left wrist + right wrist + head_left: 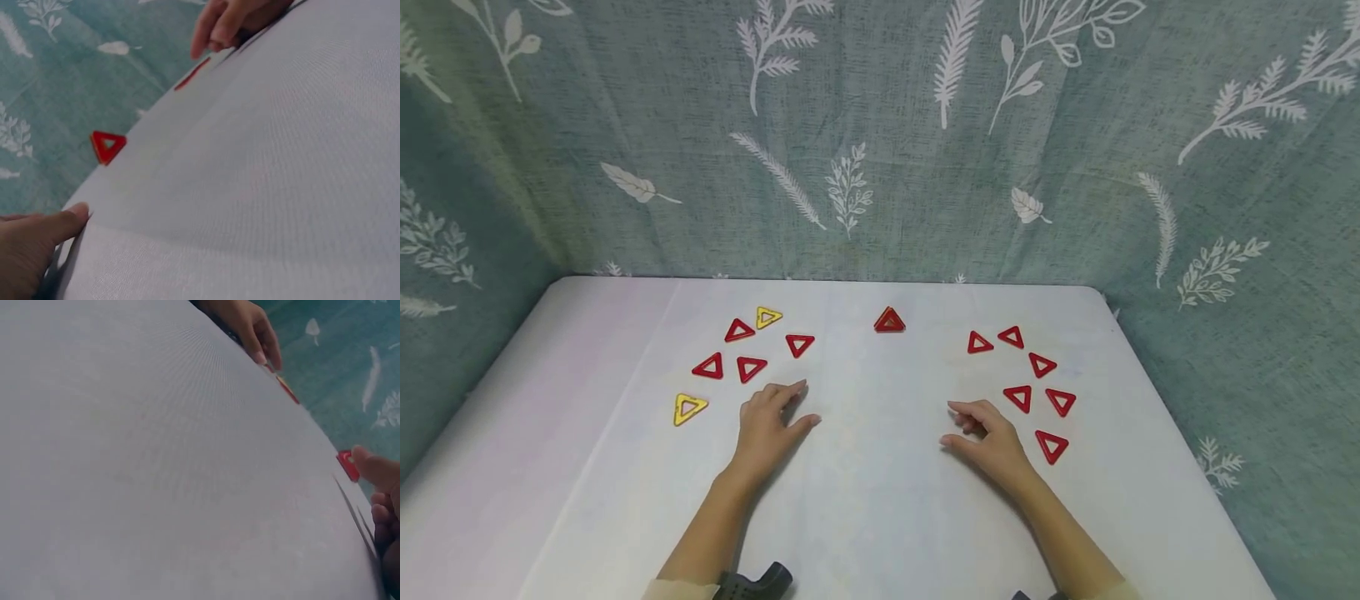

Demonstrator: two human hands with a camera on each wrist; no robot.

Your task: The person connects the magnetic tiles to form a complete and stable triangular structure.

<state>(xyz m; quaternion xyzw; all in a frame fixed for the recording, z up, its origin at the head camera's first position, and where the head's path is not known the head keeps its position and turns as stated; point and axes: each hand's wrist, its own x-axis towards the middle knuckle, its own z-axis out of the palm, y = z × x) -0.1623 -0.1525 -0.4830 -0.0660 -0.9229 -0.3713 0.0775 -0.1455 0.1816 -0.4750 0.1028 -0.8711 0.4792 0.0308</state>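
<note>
On the white table, in the head view, my left hand (767, 425) rests with its thumb and fingers spread apart and nothing between them. Just beyond its fingers lie red hollow triangles, the closest being one red triangle (742, 372). My right hand (992, 442) has loosely bent fingers, its thumb apart from the index finger, and holds nothing. A red triangle (1042, 447) lies just right of that hand. At the back middle, between both hands, sits a small stack of red triangles (890, 328); the left wrist view shows its layered edge (99, 145).
Around the left hand lie more red triangles and two yellow ones, a near yellow triangle (678, 410) and a far yellow triangle (760, 319). Several red triangles (1033, 362) are scattered at right. A green leaf-patterned cloth (880, 150) hangs behind the white table (880, 500).
</note>
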